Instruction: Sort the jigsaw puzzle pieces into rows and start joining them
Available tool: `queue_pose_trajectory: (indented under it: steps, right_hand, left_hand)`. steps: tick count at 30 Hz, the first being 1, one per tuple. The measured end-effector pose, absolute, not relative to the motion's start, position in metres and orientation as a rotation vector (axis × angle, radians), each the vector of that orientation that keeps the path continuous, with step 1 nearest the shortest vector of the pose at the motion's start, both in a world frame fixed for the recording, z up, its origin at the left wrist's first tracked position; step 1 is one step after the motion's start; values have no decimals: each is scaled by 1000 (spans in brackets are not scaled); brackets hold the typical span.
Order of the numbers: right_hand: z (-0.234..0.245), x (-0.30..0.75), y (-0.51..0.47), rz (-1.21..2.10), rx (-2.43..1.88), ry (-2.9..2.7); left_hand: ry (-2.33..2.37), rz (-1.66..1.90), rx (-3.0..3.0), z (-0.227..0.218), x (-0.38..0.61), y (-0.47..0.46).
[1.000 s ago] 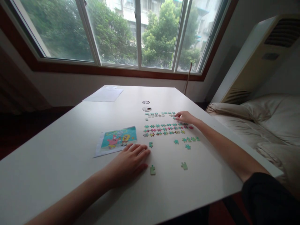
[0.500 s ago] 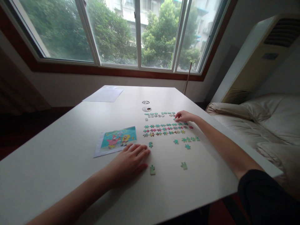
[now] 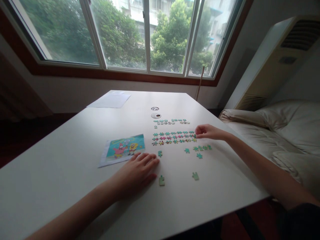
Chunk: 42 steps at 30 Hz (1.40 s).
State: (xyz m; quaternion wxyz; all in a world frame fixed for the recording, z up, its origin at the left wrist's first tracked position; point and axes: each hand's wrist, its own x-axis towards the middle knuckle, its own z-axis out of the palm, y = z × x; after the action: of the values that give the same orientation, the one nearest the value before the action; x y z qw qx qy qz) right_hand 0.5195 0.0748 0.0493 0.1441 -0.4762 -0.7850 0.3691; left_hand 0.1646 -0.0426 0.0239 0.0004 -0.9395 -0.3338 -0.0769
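My left hand lies flat and open on the white table, just below a cartoon picture card. Two loose puzzle pieces lie beside its fingertips. My right hand is pinched at the right end of the middle rows of small puzzle pieces; what it holds is too small to make out. A shorter row of pieces lies farther back, and several green pieces sit just below the right hand.
A sheet of paper lies at the table's far left. Two round cable holes sit behind the pieces. A bed with pale bedding and a standing air conditioner are on the right; a window runs behind.
My right hand has drawn back from the far row of pieces to the right end of the middle rows. My left hand has stayed put.
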Motion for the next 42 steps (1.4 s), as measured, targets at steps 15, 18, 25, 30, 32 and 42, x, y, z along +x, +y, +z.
queue_pose_trajectory:
  steps: [15,18,25,30,32,42]
  right_hand:
    - [54,532,1,954,-1485,-2455]
    - [53,536,-3,902,-1527,-2451]
    - [50,540,-7,923,-1534,-2466]
    - [49,538,-6,933,-1511,-2460]
    - [49,537,-6,921,-1508,-2462]
    - [66,532,1,778,-1493,-2516]
  left_hand:
    - [-1052,-230,-2949,25,165,-41]
    - [-1050,-224,-2951,25,165,-42]
    - [-1047,-227,-2948,23,165,-41]
    - [-1049,-245,-2947,23,165,-42]
    - [-1046,-250,-2943,23,164,-42]
    - [-1047,-236,-2928,23,165,-42]
